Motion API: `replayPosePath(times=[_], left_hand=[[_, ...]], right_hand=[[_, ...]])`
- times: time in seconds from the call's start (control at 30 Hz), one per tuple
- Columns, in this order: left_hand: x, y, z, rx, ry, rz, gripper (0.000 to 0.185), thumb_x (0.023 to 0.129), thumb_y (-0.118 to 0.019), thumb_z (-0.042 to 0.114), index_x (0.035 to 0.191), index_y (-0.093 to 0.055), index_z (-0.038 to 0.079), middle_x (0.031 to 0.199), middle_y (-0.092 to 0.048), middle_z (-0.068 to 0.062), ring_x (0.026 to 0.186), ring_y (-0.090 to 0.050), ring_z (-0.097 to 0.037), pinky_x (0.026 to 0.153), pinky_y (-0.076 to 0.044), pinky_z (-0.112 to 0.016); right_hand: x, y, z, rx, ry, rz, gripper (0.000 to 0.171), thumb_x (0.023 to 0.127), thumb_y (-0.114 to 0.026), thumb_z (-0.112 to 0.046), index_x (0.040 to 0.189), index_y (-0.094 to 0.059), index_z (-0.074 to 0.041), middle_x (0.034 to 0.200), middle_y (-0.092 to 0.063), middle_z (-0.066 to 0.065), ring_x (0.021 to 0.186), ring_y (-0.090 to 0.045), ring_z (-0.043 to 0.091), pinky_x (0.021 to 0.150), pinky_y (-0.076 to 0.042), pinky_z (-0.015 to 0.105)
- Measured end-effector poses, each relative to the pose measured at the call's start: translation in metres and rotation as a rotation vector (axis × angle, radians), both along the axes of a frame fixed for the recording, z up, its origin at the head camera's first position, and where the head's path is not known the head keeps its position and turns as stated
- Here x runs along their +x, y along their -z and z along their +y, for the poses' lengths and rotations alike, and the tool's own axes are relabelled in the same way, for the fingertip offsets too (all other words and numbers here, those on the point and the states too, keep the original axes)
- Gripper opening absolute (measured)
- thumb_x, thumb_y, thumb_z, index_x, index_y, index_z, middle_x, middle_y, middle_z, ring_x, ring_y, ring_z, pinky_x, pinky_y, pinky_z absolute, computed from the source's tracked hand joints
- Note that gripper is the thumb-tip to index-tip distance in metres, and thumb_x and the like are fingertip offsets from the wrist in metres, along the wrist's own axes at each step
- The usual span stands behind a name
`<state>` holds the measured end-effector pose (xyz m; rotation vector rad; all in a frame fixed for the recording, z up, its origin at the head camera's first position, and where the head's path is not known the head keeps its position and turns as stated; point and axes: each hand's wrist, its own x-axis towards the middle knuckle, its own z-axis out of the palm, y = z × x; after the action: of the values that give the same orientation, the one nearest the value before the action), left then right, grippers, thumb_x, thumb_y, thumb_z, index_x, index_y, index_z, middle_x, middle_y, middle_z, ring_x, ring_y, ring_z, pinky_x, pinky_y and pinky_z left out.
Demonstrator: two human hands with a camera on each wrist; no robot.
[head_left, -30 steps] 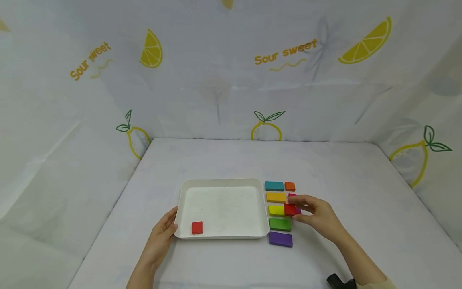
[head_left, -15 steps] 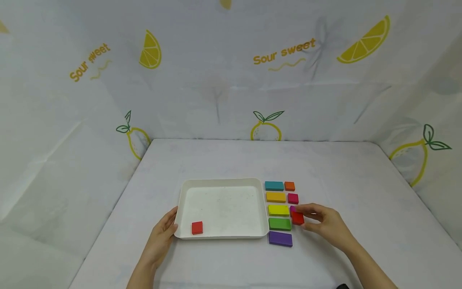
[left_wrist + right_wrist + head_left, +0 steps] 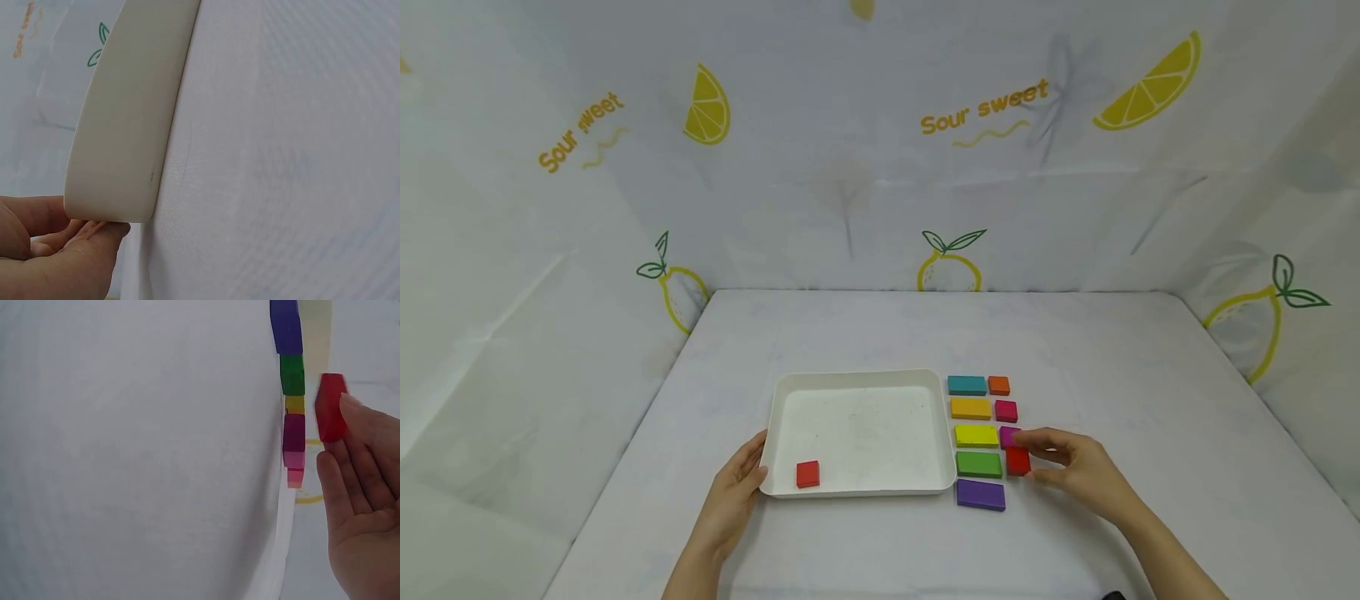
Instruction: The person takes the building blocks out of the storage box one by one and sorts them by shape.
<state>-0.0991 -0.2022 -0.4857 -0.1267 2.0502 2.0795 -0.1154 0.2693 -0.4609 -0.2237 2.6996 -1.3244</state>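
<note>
In the head view my right hand [image 3: 1078, 471] pinches a small red block [image 3: 1018, 462] between thumb and fingers, right of the green block [image 3: 979, 465]. The right wrist view shows this red block [image 3: 331, 407] raised off the table, higher than the blocks behind it. A purple-pink block [image 3: 1010, 437] lies just beyond it, partly covered by my fingertips. My left hand [image 3: 733, 487] touches the outer left front corner of a white tray [image 3: 857, 492], fingers along its side. Inside the tray, near that corner, lies another red block [image 3: 808, 474].
Right of the tray, a column holds teal [image 3: 966, 385], orange-yellow [image 3: 971, 408], yellow [image 3: 977, 436], green and purple [image 3: 981, 495] oblong blocks. Beside it lie smaller orange [image 3: 998, 385] and pink [image 3: 1006, 411] blocks. A lemon-printed white cloth [image 3: 850, 167] hangs behind the table.
My right hand has carried the red block from beside the yellow block toward me and slightly right, next to the green one. The pink and purple-pink blocks show more. My left hand stays at the tray.
</note>
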Motion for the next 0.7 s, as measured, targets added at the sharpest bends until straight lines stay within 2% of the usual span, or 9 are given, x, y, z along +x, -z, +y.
replayPosePath(times=[0.23,0.5,0.6,0.7], left_hand=[[-0.0001,-0.0004,-0.0001,-0.008,0.003,0.008,0.056,0.105,-0.035,0.004,0.157,-0.016,0.004,0.166,-0.015,-0.019,0.154,-0.016,-0.03,0.103,-0.037,-0.007],[-0.0015,0.0019,0.0008,-0.014,-0.012,0.004,0.055,0.105,-0.034,0.002,0.157,-0.017,0.003,0.166,-0.016,-0.018,0.154,-0.016,-0.031,0.1,-0.038,-0.004],[-0.0017,0.0023,0.0008,-0.01,-0.012,0.007,0.055,0.105,-0.034,0.002,0.157,-0.017,0.003,0.166,-0.016,-0.018,0.154,-0.016,-0.031,0.099,-0.039,-0.003],[-0.0014,0.0025,0.0007,-0.002,-0.009,0.009,0.055,0.105,-0.035,0.003,0.157,-0.018,0.004,0.166,-0.016,-0.018,0.154,-0.016,-0.03,0.098,-0.038,-0.002]], right_hand=[[0.0016,-0.0013,0.002,-0.017,0.001,0.004,0.044,0.08,-0.081,-0.018,0.121,-0.068,-0.013,0.12,-0.072,0.006,0.116,-0.066,0.028,0.09,-0.057,0.019],[0.0016,-0.0006,0.0005,-0.003,-0.027,-0.004,0.043,0.08,-0.081,-0.015,0.121,-0.068,-0.014,0.12,-0.072,0.004,0.114,-0.066,0.022,0.091,-0.055,0.015],[-0.0008,0.0003,-0.001,0.016,-0.046,-0.029,0.043,0.079,-0.081,-0.014,0.121,-0.069,-0.017,0.121,-0.072,0.002,0.116,-0.064,0.024,0.093,-0.056,0.02],[-0.0021,0.0021,-0.0016,0.033,-0.06,-0.049,0.045,0.078,-0.08,-0.009,0.12,-0.07,-0.021,0.122,-0.071,0.0,0.12,-0.062,0.028,0.097,-0.056,0.031]])
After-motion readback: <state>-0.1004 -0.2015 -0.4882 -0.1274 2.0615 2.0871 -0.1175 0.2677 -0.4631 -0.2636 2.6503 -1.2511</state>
